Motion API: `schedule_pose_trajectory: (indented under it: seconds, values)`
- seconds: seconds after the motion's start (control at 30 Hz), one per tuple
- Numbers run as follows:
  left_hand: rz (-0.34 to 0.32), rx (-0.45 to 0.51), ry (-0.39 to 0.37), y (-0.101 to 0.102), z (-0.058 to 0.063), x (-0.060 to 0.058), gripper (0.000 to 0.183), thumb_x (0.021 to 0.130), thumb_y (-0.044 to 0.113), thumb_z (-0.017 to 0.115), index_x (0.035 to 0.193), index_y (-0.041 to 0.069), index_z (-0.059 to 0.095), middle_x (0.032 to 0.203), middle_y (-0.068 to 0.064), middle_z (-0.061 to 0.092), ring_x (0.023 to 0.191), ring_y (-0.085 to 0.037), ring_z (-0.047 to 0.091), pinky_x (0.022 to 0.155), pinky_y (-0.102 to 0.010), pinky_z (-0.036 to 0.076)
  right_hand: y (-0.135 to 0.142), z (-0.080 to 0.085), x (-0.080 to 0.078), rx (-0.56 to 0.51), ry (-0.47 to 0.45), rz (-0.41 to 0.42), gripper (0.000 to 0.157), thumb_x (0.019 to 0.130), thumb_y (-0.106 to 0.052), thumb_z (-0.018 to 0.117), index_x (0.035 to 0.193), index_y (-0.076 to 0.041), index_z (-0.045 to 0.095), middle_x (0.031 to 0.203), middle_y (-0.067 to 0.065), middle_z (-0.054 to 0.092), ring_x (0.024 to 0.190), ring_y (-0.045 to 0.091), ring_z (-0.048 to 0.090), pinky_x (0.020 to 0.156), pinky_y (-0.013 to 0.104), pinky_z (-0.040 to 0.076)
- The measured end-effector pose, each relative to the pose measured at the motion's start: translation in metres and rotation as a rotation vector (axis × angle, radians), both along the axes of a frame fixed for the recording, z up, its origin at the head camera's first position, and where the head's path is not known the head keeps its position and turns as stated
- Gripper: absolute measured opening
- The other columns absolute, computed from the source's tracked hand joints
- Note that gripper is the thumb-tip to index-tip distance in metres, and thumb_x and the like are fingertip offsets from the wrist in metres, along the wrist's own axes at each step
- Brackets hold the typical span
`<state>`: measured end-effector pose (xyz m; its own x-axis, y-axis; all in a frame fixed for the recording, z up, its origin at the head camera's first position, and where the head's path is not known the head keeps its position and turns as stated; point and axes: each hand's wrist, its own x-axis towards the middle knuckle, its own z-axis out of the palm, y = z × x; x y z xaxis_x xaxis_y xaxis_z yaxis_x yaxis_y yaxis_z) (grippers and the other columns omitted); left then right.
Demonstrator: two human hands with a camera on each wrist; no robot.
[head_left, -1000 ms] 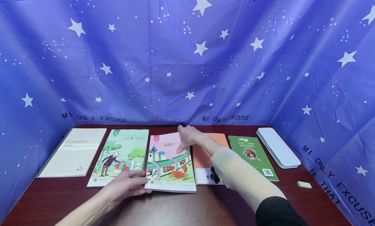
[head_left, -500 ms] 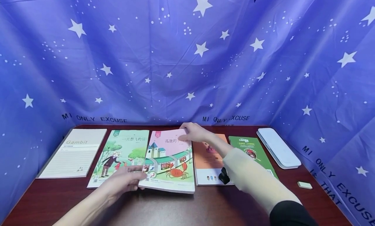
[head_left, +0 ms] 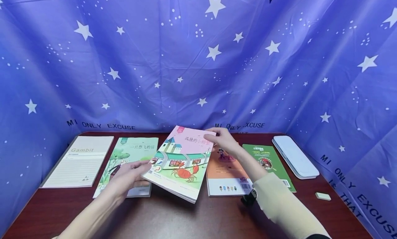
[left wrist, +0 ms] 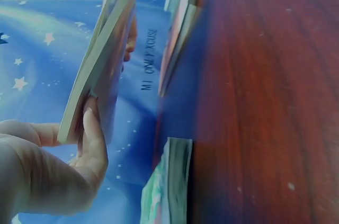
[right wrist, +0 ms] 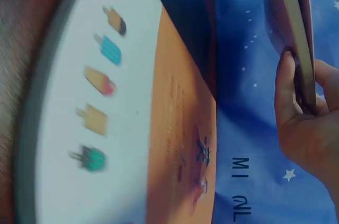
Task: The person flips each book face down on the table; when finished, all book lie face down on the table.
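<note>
A pink-and-green book point(head_left: 183, 163) with a red crab and a train on its cover is held up off the table, tilted, by both hands. At its lower left corner my left hand point(head_left: 128, 177) pinches it, thumb on the cover and fingers beneath; the left wrist view shows the book's page edge point(left wrist: 87, 83) between thumb and fingers. My right hand point(head_left: 224, 141) grips the upper right edge, and the right wrist view shows that hand point(right wrist: 307, 123) around the book's edge. Under my left hand lies a light green book point(head_left: 139, 149), partly covered by it.
An orange-and-white book point(head_left: 221, 173) lies right of the held book, below the right forearm. Beyond it are a green book point(head_left: 263, 156), a white case point(head_left: 294, 156) and a small eraser point(head_left: 323, 196). A Gambit notebook point(head_left: 79, 163) lies far left. A starry curtain point(head_left: 186, 60) borders the table.
The crab book has risen from the table and turned clockwise, its top moving right. Both hands have gone up with it, the right one also shifting right, uncovering more of the orange book.
</note>
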<state>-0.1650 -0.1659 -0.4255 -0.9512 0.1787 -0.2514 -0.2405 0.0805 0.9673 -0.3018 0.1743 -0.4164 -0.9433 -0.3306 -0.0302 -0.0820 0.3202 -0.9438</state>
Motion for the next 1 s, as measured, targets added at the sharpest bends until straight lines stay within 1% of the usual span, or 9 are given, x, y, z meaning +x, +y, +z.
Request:
schedule_pose_trajectory:
  seconds: [0.13,0.23,0.33,0.43,0.47,0.6,0.73,0.87,1.0]
  values:
    - [0.050,0.028,0.025,0.003,0.005,-0.005,0.061,0.106,0.028,0.058,0.151,-0.009,0.040,0.113,-0.012,0.077,0.086,-0.009,0.075,0.081,-0.029,0.065,0.007,0.002,0.011,-0.093,-0.039,-0.073,0.038,0.100,-0.020,0.067,0.134,-0.004,0.064,0.100,0.009,0.077,0.071,0.016,0.074,0.067,0.042,0.065]
    - [0.090,0.064,0.012,0.004,0.009,-0.010,0.061,0.107,0.032,0.055,0.153,-0.005,0.040,0.108,-0.007,0.079,0.082,-0.008,0.076,0.073,-0.024,0.064,0.011,0.002,0.021,-0.166,-0.072,-0.141,0.042,0.100,-0.019,0.067,0.138,-0.003,0.062,0.093,0.002,0.077,0.060,0.010,0.068,0.049,0.025,0.054]
    - [0.133,0.115,-0.012,0.005,0.013,-0.014,0.062,0.107,0.035,0.055,0.155,-0.001,0.039,0.104,0.001,0.079,0.079,-0.006,0.077,0.071,-0.020,0.062,0.014,0.002,0.032,-0.250,-0.095,-0.191,0.045,0.102,-0.017,0.064,0.142,0.002,0.057,0.088,-0.002,0.076,0.058,0.006,0.066,0.046,0.018,0.047]
    - [0.163,0.164,-0.013,0.007,0.017,-0.018,0.065,0.105,0.038,0.058,0.155,0.000,0.039,0.103,0.005,0.079,0.081,-0.005,0.077,0.074,-0.018,0.061,0.018,0.004,0.044,-0.337,-0.122,-0.220,0.048,0.104,-0.014,0.061,0.146,0.006,0.050,0.090,-0.003,0.075,0.067,0.007,0.071,0.060,0.021,0.061]
    - [0.174,0.198,-0.008,0.008,0.017,-0.019,0.067,0.105,0.036,0.060,0.156,-0.001,0.037,0.105,0.006,0.078,0.084,-0.005,0.077,0.081,-0.020,0.062,0.019,0.004,0.047,-0.358,-0.129,-0.221,0.049,0.105,-0.014,0.059,0.148,0.007,0.047,0.091,-0.003,0.075,0.070,0.008,0.072,0.065,0.023,0.063]
    - [0.206,0.302,0.014,0.012,0.018,-0.025,0.068,0.103,0.026,0.064,0.155,-0.005,0.035,0.110,0.005,0.075,0.095,-0.003,0.074,0.091,-0.023,0.061,0.026,0.008,0.061,-0.435,-0.159,-0.216,0.052,0.107,-0.014,0.054,0.152,0.007,0.040,0.095,-0.004,0.076,0.076,0.009,0.074,0.072,0.024,0.064]
    - [0.235,0.358,0.018,0.015,0.018,-0.029,0.069,0.103,0.019,0.064,0.158,-0.005,0.030,0.126,-0.003,0.068,0.099,-0.002,0.072,0.094,-0.022,0.060,0.031,0.009,0.071,-0.499,-0.176,-0.191,0.052,0.109,-0.014,0.050,0.153,0.009,0.035,0.099,-0.004,0.077,0.081,0.010,0.075,0.076,0.023,0.064]
    - [0.250,0.336,0.028,0.018,0.016,-0.029,0.067,0.104,0.021,0.062,0.159,-0.002,0.031,0.138,-0.008,0.061,0.101,0.000,0.070,0.093,-0.021,0.060,0.035,0.007,0.081,-0.587,-0.207,-0.187,0.043,0.109,-0.013,0.049,0.147,0.007,0.043,0.101,-0.001,0.078,0.087,0.011,0.077,0.081,0.024,0.064]
    - [0.240,0.325,0.048,0.017,0.015,-0.029,0.065,0.103,0.021,0.063,0.158,0.002,0.034,0.130,0.002,0.064,0.105,0.001,0.067,0.092,-0.020,0.059,0.037,0.003,0.087,-0.672,-0.237,-0.174,0.024,0.108,-0.011,0.049,0.129,-0.001,0.056,0.105,0.003,0.079,0.096,0.015,0.078,0.089,0.028,0.063]
